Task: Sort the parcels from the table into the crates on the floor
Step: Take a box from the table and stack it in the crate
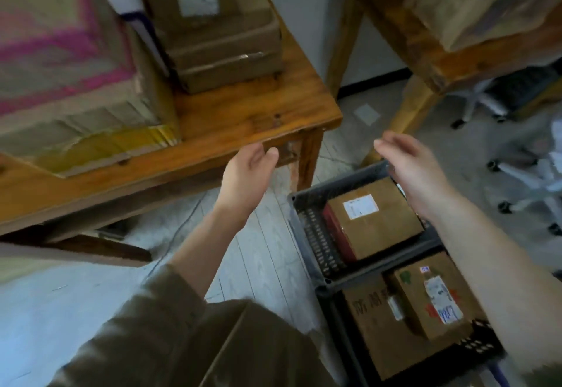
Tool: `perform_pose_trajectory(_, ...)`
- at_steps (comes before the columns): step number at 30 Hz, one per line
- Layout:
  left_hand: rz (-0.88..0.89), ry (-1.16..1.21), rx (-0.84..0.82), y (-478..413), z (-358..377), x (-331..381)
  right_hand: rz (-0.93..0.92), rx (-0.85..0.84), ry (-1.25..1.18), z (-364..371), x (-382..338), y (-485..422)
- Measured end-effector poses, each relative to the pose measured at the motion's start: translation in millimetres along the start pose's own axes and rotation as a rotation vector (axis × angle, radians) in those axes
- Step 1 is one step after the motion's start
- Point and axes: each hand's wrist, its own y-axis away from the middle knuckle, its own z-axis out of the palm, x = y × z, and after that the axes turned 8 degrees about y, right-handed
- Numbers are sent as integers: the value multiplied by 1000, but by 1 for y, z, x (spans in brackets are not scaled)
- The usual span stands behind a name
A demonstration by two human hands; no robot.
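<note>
Below the near corner of the wooden table, both hands are raised and hold nothing. The left hand is palm up, fingers loosely spread and slightly curved, its tips at the table's edge; whether they touch the wood cannot be told. The right hand hangs above the far crate, fingers straight and relaxed.

On the varnished, grainy tabletop sit a large carton banded with pink and yellow tape and a stack of plain brown boxes, the top one bearing a white label.

On the pale plank floor, two dark plastic crates with slotted walls stand touching. The far one holds a labelled cardboard parcel against a red box. The near crate holds a stickered parcel beside a printed carton.
</note>
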Motion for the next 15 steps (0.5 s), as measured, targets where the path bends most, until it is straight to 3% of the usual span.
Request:
perform_pose_trajectory(6,9,54,102,8,-94,33,-136,-76,75,70,-88,19)
perform_pose_trajectory(15,216,38,198,1,-249,79,-319,-140,52,174,-222,43)
